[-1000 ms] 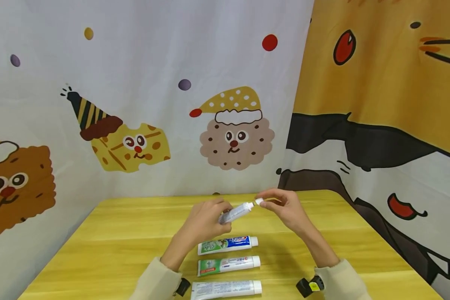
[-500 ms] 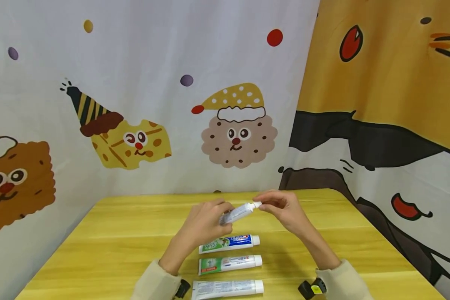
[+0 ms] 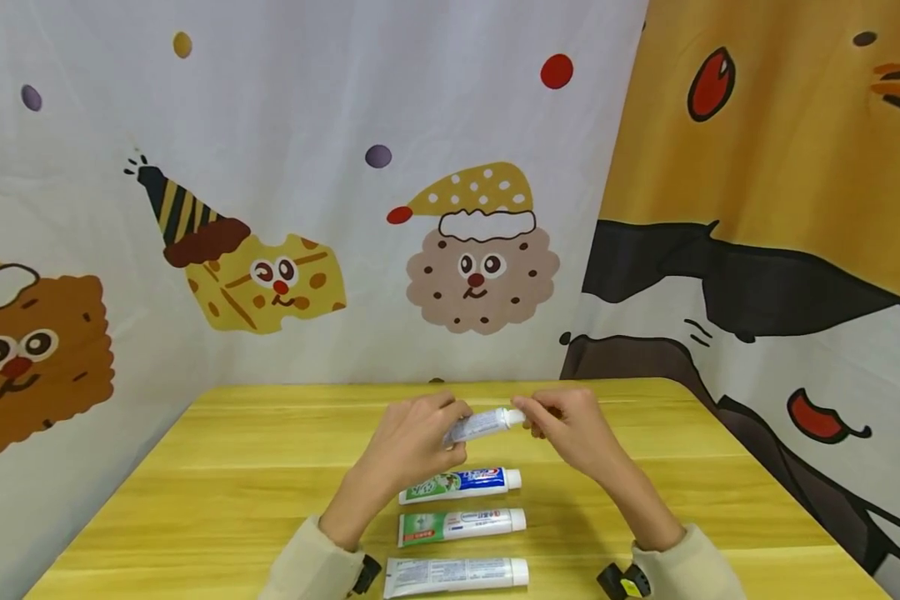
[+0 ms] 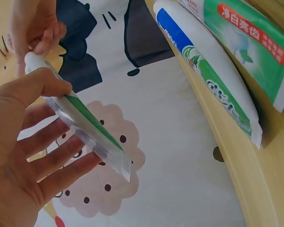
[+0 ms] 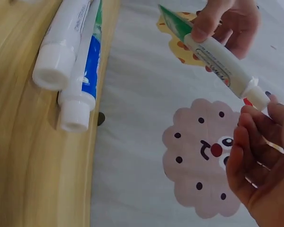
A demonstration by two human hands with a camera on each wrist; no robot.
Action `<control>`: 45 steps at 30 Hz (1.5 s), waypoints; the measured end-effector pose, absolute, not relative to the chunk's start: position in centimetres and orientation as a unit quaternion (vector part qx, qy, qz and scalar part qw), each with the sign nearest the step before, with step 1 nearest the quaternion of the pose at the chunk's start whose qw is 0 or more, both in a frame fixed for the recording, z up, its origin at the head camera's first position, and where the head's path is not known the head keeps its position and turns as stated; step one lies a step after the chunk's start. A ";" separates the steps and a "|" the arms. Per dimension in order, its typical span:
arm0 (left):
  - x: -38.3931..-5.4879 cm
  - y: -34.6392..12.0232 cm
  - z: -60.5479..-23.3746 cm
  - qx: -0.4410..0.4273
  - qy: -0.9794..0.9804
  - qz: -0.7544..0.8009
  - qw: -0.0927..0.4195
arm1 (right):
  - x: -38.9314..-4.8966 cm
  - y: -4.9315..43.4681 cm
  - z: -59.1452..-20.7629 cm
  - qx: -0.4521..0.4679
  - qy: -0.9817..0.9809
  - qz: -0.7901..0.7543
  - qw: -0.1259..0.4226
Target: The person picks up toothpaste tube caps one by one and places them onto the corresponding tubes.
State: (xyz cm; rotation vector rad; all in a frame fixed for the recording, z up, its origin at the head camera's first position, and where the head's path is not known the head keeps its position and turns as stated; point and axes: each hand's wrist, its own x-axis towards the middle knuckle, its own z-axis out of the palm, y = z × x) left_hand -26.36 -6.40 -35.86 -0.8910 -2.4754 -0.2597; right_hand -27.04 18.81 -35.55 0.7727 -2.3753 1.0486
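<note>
My left hand (image 3: 416, 429) grips a small white and green toothpaste tube (image 3: 477, 426) above the table, thumb on one face and fingers behind. The tube tilts, its cap end pointing right. At that end my right hand (image 3: 570, 423) pinches the white cap (image 5: 256, 98) between thumb and fingers, and the cap sits on the tube's neck. In the left wrist view the tube's flat crimped end (image 4: 119, 163) sticks out past my fingers.
Three toothpaste tubes lie in a column on the wooden table (image 3: 255, 492): a blue and green one (image 3: 476, 481), a green and white one (image 3: 465, 527), and a mostly white one (image 3: 453, 576) nearest. A cartoon-printed curtain (image 3: 285, 100) hangs behind the table.
The cap, apart from the tube a second ago, has come onto its neck. My right hand has turned and its fingers have curled in around the cap.
</note>
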 end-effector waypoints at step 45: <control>-26.5 -6.3 -36.1 -0.342 -0.904 -0.183 0.180 | -26.7 19.9 -35.0 0.330 -0.889 0.268 0.168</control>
